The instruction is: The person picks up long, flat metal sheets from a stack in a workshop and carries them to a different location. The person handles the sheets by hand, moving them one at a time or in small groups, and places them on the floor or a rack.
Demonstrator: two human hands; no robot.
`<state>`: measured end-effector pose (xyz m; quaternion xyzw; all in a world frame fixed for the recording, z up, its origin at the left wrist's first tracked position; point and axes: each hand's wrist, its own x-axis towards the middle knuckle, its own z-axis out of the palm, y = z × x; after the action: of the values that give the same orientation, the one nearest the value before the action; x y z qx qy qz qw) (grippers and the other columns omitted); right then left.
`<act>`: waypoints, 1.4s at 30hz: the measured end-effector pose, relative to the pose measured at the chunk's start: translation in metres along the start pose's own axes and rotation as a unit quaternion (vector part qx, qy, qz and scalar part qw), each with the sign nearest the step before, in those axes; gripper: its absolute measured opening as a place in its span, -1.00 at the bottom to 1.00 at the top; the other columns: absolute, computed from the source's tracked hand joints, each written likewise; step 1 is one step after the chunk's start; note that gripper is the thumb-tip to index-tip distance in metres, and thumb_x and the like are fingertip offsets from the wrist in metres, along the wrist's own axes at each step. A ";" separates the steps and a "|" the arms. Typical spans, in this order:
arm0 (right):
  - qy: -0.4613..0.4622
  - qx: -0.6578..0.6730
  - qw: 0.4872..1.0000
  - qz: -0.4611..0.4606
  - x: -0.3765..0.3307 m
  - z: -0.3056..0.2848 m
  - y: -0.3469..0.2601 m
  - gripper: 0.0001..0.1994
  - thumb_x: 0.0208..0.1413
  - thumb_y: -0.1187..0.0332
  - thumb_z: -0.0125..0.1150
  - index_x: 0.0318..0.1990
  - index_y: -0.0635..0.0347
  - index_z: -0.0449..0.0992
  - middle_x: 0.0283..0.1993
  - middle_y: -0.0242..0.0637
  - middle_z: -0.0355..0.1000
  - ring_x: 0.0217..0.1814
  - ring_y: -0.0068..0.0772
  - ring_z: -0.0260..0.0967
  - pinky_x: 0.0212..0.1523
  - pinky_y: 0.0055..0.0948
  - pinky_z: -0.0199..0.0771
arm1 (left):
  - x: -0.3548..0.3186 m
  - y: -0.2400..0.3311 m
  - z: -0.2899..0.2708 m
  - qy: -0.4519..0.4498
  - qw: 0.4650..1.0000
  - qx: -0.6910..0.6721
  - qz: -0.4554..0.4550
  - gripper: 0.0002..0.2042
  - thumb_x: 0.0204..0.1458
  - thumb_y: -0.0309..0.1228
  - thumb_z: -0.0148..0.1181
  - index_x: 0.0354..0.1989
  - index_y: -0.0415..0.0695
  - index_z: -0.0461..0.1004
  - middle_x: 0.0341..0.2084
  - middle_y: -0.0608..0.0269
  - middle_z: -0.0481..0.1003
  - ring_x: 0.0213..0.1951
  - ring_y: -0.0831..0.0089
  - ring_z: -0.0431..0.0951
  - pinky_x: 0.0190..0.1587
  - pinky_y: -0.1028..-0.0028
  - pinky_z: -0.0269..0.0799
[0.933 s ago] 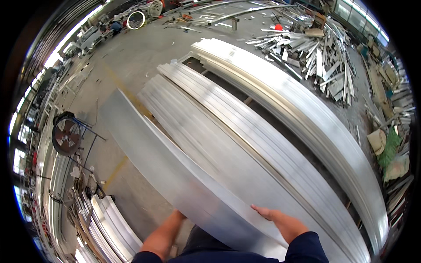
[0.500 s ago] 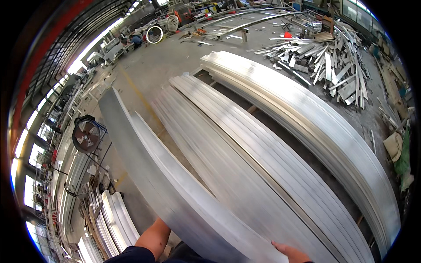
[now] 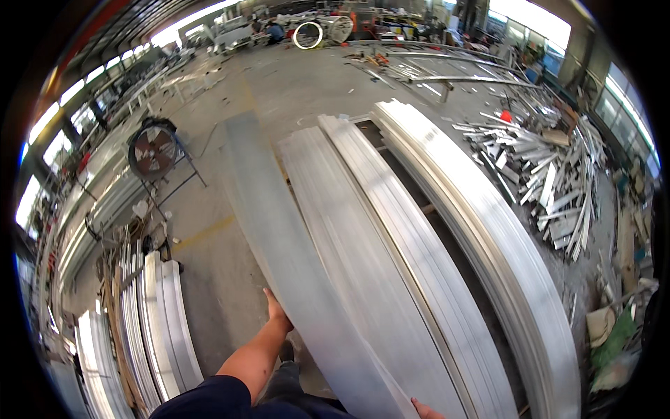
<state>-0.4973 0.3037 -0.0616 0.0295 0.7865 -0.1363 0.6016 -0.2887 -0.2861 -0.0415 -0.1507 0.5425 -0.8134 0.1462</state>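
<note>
- Right hand (image 3: 426, 410): beside the near part of the panel stack (image 3: 342, 209); only a little of it shows, at the long panel's (image 3: 271, 213) right edge, so I cannot tell whether it grips;
- Left hand (image 3: 279, 317): left of the stack; it grasps the panel's left edge, most fingers hidden beneath;
- Long panel: along the stack's left side, its nearer part overlapping the stack in view; smooth grey metal, probably light for its length, stiff crosswise but apt to flex lengthwise; the face looks slick and easily scratched, the edges perhaps sharp; best held by both long edges near the balance point, hands well apart;
- Fan (image 3: 154, 151): left of the stack, well apart;
- Scrap pile (image 3: 555, 178): right of the stack, beyond a gap.
</note>
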 end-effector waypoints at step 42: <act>0.075 -0.251 0.963 -0.058 0.120 0.251 -1.325 -0.05 0.14 -0.45 -0.31 0.28 0.34 0.30 0.36 0.06 0.19 0.45 -0.06 0.04 0.39 -0.25 -0.01 | 0.431 0.484 1.126 -0.096 0.978 0.183 -0.016 -0.12 0.08 0.44 -0.37 0.32 -0.06 0.23 0.17 0.18 0.40 0.16 0.18 0.41 0.19 0.21 0.33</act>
<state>-0.5738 -1.0468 0.0014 -0.1577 0.8387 0.0331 0.5203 -0.1912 -1.5814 -0.0404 -0.2074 0.3654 -0.8830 0.2093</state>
